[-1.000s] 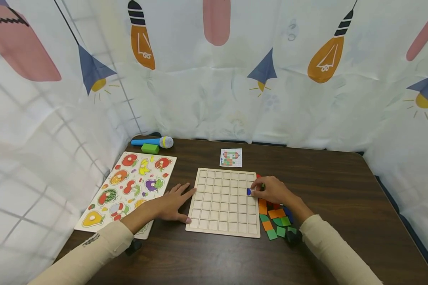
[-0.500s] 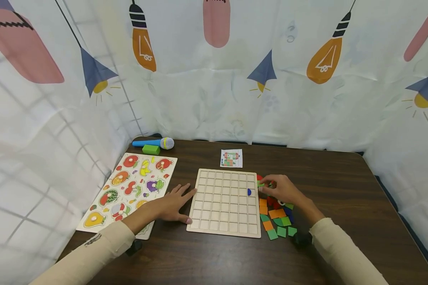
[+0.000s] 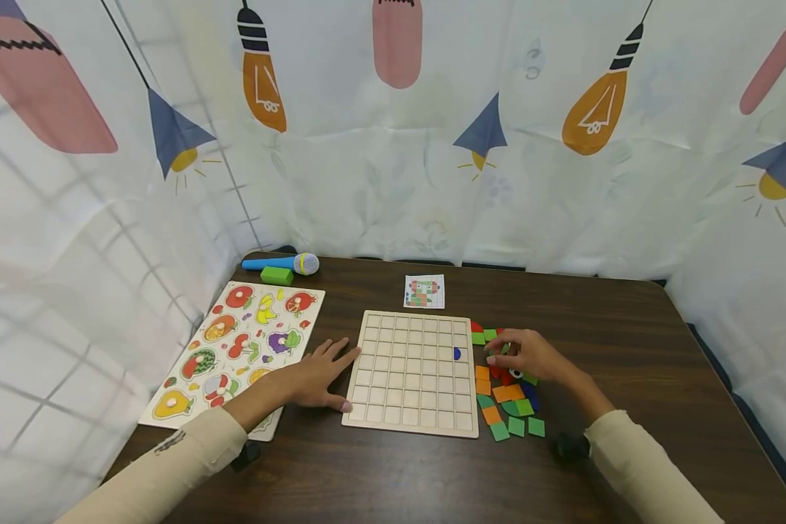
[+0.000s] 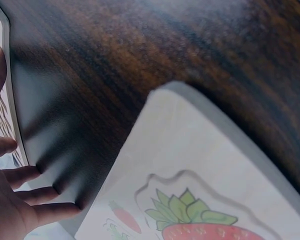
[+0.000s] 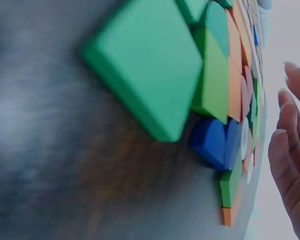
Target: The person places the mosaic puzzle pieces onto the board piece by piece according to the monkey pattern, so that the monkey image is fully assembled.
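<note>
A pale wooden grid board (image 3: 407, 393) lies in front of me, and a dark blue half-round piece (image 3: 457, 354) sits in a cell near its right edge. My left hand (image 3: 317, 376) is spread along the board's left side, its thumb on the lower left corner. On the right, my right hand (image 3: 530, 355) is over a cluster of flat coloured pieces, fingers loosely bent and nothing visible between them. Orange pieces (image 3: 482, 380), green squares (image 3: 536, 426) and red ones make up much of that cluster. The right wrist view shows the hand (image 5: 296, 150) apart from the blue pieces (image 5: 210, 142).
A fruit puzzle board (image 3: 255, 302) lies at the left, partly under the left forearm. Behind it are a green block (image 3: 276, 276) and a blue toy microphone (image 3: 268, 263). A small pattern card (image 3: 424, 291) lies beyond the grid board. Printed curtains hang behind the table.
My right hand has let go of the blue half-round piece on the board and moved right, over the loose pieces. The left hand stays in place.
</note>
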`<state>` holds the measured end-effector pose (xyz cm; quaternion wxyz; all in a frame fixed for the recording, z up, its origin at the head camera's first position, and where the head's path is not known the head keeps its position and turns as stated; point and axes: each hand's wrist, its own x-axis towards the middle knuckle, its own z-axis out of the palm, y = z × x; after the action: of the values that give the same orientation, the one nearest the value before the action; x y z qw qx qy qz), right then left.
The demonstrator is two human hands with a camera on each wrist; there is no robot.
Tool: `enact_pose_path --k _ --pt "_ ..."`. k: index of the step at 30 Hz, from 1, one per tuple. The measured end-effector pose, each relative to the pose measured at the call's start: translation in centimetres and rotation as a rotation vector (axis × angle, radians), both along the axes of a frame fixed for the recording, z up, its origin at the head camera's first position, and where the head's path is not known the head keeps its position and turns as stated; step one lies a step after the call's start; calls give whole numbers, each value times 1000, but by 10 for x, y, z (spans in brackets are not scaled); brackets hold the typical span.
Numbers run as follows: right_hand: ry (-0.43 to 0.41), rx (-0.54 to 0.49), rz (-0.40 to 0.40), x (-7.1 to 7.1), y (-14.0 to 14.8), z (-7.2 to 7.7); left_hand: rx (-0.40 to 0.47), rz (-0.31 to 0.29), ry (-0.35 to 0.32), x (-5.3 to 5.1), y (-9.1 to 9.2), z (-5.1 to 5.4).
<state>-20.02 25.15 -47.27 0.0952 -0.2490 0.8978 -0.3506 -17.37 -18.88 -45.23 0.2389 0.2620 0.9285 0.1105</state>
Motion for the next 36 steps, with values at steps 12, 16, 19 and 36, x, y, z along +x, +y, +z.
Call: enact_pose_path --k 12,16,19,36 --pt "-7 74 104 9 -1 -8 -7 -5 17 -1 -1 -3" --pt "-9 87 98 8 -2 -7 -9 -8 16 -1 -1 -3" --pt "-1 109 99 8 -4 -5 -15 -14 13 -1 -1 -3" --pt "61 186 136 3 -16 -4 -25 -13 19 -1 -2 -5"
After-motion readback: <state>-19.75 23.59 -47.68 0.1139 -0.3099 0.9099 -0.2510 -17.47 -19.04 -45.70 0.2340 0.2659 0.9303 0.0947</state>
